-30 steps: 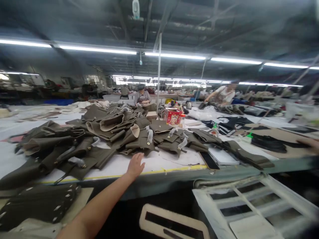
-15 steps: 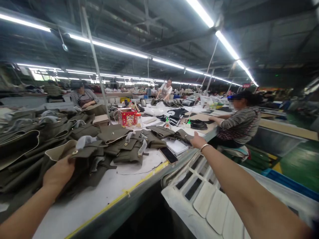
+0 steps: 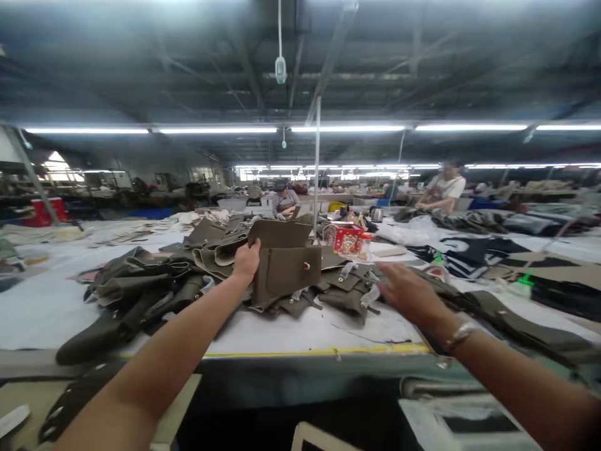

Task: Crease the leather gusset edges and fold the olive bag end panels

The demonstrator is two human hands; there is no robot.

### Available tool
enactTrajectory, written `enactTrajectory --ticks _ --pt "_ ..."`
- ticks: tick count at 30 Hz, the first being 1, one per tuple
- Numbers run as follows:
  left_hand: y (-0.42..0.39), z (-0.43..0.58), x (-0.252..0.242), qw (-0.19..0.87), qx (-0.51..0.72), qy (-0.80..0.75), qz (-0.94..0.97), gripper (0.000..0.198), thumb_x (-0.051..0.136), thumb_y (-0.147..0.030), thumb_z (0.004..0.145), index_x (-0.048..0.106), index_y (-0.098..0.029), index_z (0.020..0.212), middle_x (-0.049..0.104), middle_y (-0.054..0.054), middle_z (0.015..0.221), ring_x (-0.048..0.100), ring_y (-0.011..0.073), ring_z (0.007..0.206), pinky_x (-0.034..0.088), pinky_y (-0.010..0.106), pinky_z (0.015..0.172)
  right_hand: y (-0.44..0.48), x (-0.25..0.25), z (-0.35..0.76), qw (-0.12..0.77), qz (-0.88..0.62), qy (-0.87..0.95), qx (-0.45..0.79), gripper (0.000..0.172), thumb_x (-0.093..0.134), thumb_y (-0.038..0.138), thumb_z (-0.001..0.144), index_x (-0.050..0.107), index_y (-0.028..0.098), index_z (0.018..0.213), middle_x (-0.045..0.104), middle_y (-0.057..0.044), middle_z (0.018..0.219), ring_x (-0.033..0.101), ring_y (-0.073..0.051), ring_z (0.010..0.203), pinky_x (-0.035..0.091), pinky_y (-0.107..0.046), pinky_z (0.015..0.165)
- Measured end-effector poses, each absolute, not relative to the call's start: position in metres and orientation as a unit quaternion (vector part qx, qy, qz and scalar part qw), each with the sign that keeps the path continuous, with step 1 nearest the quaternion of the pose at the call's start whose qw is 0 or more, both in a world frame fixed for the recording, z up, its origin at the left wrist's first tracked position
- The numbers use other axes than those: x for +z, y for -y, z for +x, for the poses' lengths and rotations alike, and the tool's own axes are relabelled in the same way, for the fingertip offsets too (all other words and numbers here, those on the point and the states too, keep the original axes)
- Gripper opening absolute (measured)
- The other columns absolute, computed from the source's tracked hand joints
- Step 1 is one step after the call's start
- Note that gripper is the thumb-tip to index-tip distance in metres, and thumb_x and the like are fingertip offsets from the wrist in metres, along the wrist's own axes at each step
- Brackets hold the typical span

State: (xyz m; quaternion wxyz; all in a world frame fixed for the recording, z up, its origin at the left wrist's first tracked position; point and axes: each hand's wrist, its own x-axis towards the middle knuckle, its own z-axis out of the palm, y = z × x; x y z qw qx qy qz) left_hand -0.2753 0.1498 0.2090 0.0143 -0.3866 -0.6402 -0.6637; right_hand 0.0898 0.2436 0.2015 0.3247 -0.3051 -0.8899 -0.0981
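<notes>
The left hand (image 3: 246, 260) grips an olive fabric piece (image 3: 285, 268) by its left edge, lifted above the heap (image 3: 154, 282); the right hand (image 3: 407, 293) hovers beside it, fingers loosely spread, blurred.

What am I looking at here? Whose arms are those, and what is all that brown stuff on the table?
The camera sits on a person's head, so you see what they see, looking forward and down. The two bare arms reaching in from the bottom belong to that person. There is no machine, just hands.

The left hand holds up an olive-brown bag piece with a flap and a small round snap. The right hand, with a bracelet at the wrist, is open and blurred beside it, holding nothing.

On the long white table lies a big pile of the same olive-brown pieces. Behind it stands a red patterned box. Farther back, other people work at tables under long ceiling lights.
</notes>
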Motion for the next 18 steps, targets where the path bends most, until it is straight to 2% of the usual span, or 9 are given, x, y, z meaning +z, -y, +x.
enactTrajectory --ticks 3,5,7,11,14,18 --pt "-0.122 -0.229 0.207 -0.047 -0.658 0.616 -0.429 0.045 0.047 -0.051 0.082 0.066 -0.010 0.079 0.063 0.005 0.067 0.057 0.0184 0.065 0.043 0.027 0.061 -0.156 0.226 0.031 0.330 -0.197 0.914 -0.130 0.041 0.050 0.029 0.086 0.049 0.015 0.125 0.054 -0.014 0.124 0.049 -0.026 0.116 0.038 -0.042 0.101" --pt "-0.101 -0.200 0.205 -0.095 -0.634 0.609 -0.466 0.049 0.048 -0.056 0.079 0.066 -0.010 0.078 0.062 0.004 0.063 0.054 0.0180 0.060 0.041 0.026 0.056 -0.119 0.236 0.005 0.322 -0.218 0.915 -0.107 0.045 0.053 0.037 0.085 0.048 0.013 0.123 0.055 -0.015 0.122 0.049 -0.026 0.115 0.038 -0.040 0.100" --pt "-0.081 -0.177 0.205 -0.114 -0.606 0.600 -0.510 0.050 0.049 -0.058 0.078 0.067 -0.011 0.079 0.062 0.004 0.064 0.055 0.0185 0.062 0.041 0.026 0.057 -0.098 0.240 -0.007 0.284 -0.279 0.916 -0.052 0.049 0.053 0.050 0.082 0.052 0.012 0.113 0.061 -0.016 0.109 0.056 -0.028 0.103 0.045 -0.040 0.088" --pt "-0.049 -0.144 0.212 -0.089 -0.542 0.607 -0.574 0.049 0.047 -0.057 0.078 0.066 -0.013 0.070 0.061 0.003 0.062 0.055 0.0190 0.063 0.039 0.026 0.057 -0.075 0.239 0.002 0.224 -0.347 0.906 0.089 0.057 0.059 0.057 0.073 0.051 0.012 0.108 0.066 -0.015 0.096 0.064 -0.028 0.085 0.048 -0.034 0.069" --pt "-0.033 -0.124 0.222 -0.053 -0.491 0.601 -0.628 0.050 0.039 -0.054 0.082 0.065 -0.014 0.066 0.062 0.004 0.064 0.054 0.0190 0.063 0.039 0.026 0.059 -0.053 0.228 0.018 0.269 -0.374 0.876 0.143 0.055 0.061 0.054 0.072 0.050 0.013 0.106 0.066 -0.015 0.094 0.064 -0.029 0.084 0.047 -0.033 0.066" --pt "-0.022 -0.092 0.235 -0.013 -0.418 0.596 -0.686 0.050 0.031 -0.048 0.088 0.063 -0.016 0.069 0.064 0.006 0.068 0.057 0.0193 0.066 0.039 0.027 0.062 -0.028 0.204 0.036 0.404 -0.410 0.803 0.155 0.050 0.059 0.041 0.077 0.044 0.012 0.115 0.066 -0.015 0.097 0.064 -0.027 0.084 0.047 -0.034 0.068"
